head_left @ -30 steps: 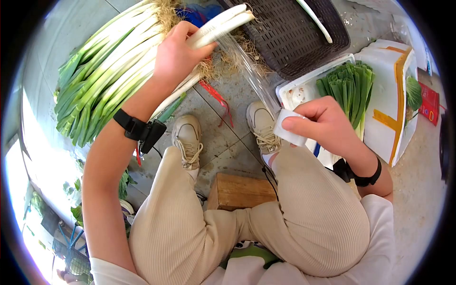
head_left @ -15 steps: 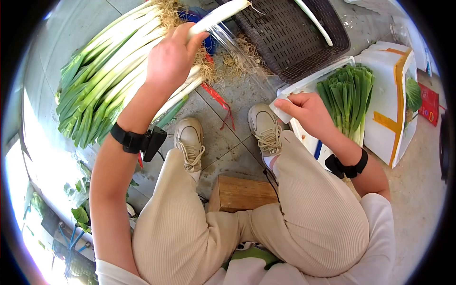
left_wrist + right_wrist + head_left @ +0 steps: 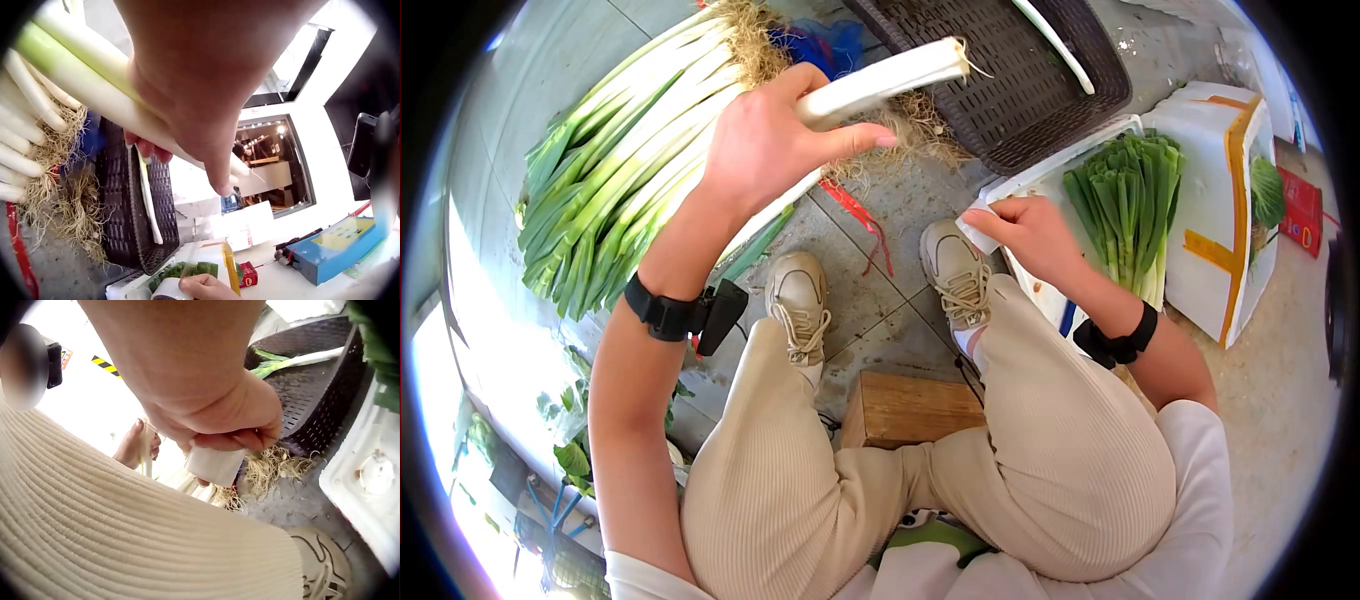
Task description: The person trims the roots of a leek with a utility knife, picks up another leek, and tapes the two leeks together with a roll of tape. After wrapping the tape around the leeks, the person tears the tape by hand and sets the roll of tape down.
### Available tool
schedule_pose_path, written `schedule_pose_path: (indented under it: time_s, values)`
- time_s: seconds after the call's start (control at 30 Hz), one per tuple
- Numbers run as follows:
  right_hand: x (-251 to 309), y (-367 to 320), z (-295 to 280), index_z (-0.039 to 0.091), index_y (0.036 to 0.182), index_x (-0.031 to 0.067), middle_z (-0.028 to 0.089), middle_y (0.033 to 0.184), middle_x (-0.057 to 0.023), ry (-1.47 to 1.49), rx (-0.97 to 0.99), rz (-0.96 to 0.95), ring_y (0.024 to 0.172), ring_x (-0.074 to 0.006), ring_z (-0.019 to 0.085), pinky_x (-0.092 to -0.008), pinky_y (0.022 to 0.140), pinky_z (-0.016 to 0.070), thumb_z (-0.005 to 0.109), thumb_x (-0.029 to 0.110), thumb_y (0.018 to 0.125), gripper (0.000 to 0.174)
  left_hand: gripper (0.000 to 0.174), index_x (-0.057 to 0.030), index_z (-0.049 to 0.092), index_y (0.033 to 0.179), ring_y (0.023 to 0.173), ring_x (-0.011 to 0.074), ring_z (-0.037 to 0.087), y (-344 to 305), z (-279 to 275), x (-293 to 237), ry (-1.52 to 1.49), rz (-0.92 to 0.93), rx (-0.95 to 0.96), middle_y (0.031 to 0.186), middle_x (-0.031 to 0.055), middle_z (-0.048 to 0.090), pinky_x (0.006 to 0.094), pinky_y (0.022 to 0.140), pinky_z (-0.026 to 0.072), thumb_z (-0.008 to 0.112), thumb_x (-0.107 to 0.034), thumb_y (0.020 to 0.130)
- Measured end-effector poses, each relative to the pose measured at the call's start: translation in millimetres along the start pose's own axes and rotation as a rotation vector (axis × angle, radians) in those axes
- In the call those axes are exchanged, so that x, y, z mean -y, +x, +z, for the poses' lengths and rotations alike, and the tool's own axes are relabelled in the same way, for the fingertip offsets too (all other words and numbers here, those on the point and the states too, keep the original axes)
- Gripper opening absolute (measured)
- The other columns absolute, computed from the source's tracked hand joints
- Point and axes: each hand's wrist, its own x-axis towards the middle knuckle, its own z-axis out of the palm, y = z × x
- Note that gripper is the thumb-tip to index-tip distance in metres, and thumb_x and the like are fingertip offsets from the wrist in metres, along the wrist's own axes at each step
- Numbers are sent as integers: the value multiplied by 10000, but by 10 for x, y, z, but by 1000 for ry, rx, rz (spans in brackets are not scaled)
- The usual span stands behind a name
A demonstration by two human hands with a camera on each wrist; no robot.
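My left hand (image 3: 765,145) grips the white stalks of leeks (image 3: 885,84), root ends pointing toward the dark basket; its thumb sticks out below them. In the left wrist view two leek stalks (image 3: 94,84) run beneath the hand. My right hand (image 3: 1040,238) pinches a roll of clear tape (image 3: 980,228) above the right shoe; in the right wrist view the roll (image 3: 214,465) sits under the fingers. Whether a strip of tape still joins the roll to the leeks is hard to tell.
A large pile of leeks (image 3: 630,160) lies at the left. The brown basket (image 3: 1000,95) holds one leek. Trimmed green leeks (image 3: 1125,205) stand in a white foam box (image 3: 1200,200). A red ribbon (image 3: 862,220) and a wooden block (image 3: 915,408) are on the floor.
The leeks in my left hand have swung down and to the right, and the left thumb has stretched away from them. My right hand has moved left with the roll. The tape strip no longer shows clearly.
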Motion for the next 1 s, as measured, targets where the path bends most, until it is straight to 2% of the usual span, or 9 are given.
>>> schedule_pose_path:
  time_s: [0.07, 0.2, 0.3, 0.4, 0.47, 0.57, 0.7, 0.8, 1.0]
  values:
    - [19, 14, 13, 749, 808, -5, 566, 573, -15, -46, -10, 8, 536, -76, 432, -296, 514, 366, 717, 444, 879, 456, 650, -36, 735, 927, 668, 155, 634, 10, -69, -123, 16, -112, 123, 744, 69, 691, 333, 643, 508, 824, -628, 677]
    - [-7, 62, 39, 748, 819, -4, 537, 557, -20, -69, 7, 33, 531, -85, 422, -306, 507, 358, 722, 452, 871, 460, 651, -28, 744, 955, 661, 139, 625, -8, -91, -175, -13, -129, 212, 700, 58, 671, 318, 634, 499, 816, -619, 691]
    - [-75, 116, 75, 743, 830, -9, 525, 552, -39, -82, -20, 6, 529, -98, 429, -317, 505, 357, 725, 465, 860, 475, 599, -28, 750, 993, 667, 133, 618, -18, -115, -160, -12, -73, 293, 713, 61, 672, 292, 636, 489, 839, -546, 706]
    - [-153, 175, 98, 736, 835, -17, 523, 556, -53, -88, -24, -22, 527, -116, 435, -327, 509, 365, 719, 483, 857, 500, 485, -32, 691, 996, 704, 130, 617, -35, -142, -155, 8, 48, 355, 789, 74, 675, 287, 652, 491, 882, -363, 698]
    - [-186, 192, 112, 736, 835, -16, 522, 559, -60, -92, -29, -19, 527, -126, 439, -334, 512, 371, 711, 493, 859, 511, 457, -56, 579, 989, 741, 134, 616, -59, -148, -159, -138, 119, 290, 863, 82, 662, 295, 678, 501, 884, -188, 675]
    - [-187, 188, 130, 736, 837, -16, 531, 563, -59, -73, -27, -32, 529, -127, 442, -336, 514, 374, 708, 495, 862, 513, 460, -78, 487, 973, 757, 155, 630, -81, -26, -108, -242, 150, 210, 887, 75, 645, 302, 697, 512, 843, -108, 684]
    - [-227, 205, 147, 740, 843, -14, 548, 570, -62, -63, -31, -28, 532, -124, 450, -335, 515, 376, 707, 496, 862, 511, 414, -71, 520, 979, 754, 174, 651, -92, 4, -96, -211, 153, 106, 874, 78, 655, 301, 688, 520, 823, -112, 699]
    - [-253, 236, 133, 747, 847, -9, 567, 579, -65, -80, -26, -3, 537, -122, 463, -329, 519, 382, 705, 500, 863, 510, 373, -66, 574, 984, 750, 189, 669, -102, 46, -51, -113, 303, -42, 866, 83, 663, 306, 677, 530, 815, -122, 705]
    - [-134, 215, 119, 743, 834, -10, 559, 570, -59, -60, -41, -34, 534, -113, 449, -320, 517, 376, 713, 492, 861, 503, 456, -78, 633, 1161, 709, 288, 672, -138, 161, 61, 25, 468, -266, 876, 110, 663, 395, 639, 552, 775, -226, 754]
